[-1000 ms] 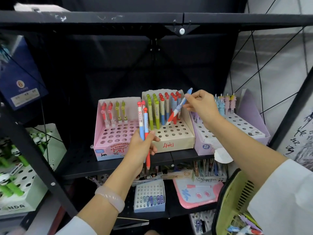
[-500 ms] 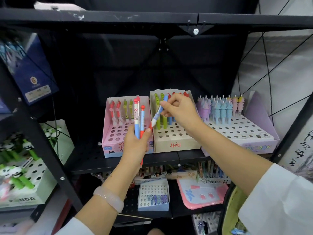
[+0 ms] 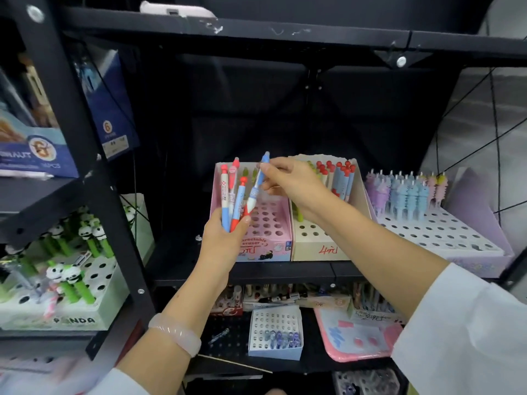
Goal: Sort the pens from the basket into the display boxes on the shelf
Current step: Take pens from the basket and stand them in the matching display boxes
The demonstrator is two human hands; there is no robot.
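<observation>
Three pens (image 3: pixel 231 199) stand upright in our left hand (image 3: pixel 225 238), gripped before the pink box (image 3: pixel 268 223). Our right hand (image 3: pixel 291 181) pinches a blue pen (image 3: pixel 256 186) above that box.

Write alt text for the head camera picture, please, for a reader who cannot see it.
The right hand pinches a blue pen above a pink display box on a black shelf, while the left hand grips a bunch of pens. A beige box and a purple box stand to the right.
</observation>
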